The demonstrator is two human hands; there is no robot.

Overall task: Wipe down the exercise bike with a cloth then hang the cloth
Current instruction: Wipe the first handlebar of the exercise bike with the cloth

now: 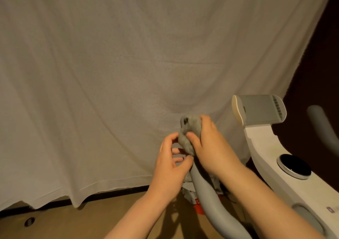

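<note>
Head view, centre right: cloth [189, 134], grey, bunched over the far end of the left handlebar [207, 189] of the exercise bike [275, 158].

- Right hand [211, 143]: fingers curled over the cloth, thumb pressing its near face; clamped so, judged, to rub the bar end.
- Left hand [170, 158]: fingers loosely curled, thumb and fingertips meeting the cloth's lower edge, pinching it, likely gathering slack onto the bar.
- Bike: white body at right, round dark dial [293, 165], grey device holder [260, 108] far right, second handlebar [321, 125] at the frame edge.
- Room: pale draped sheet [110, 73] as backdrop; tan floor [91, 220] below; dark baseboard strip; small red item near the bike's base, unclear.
- Hanging not yet done.
</note>
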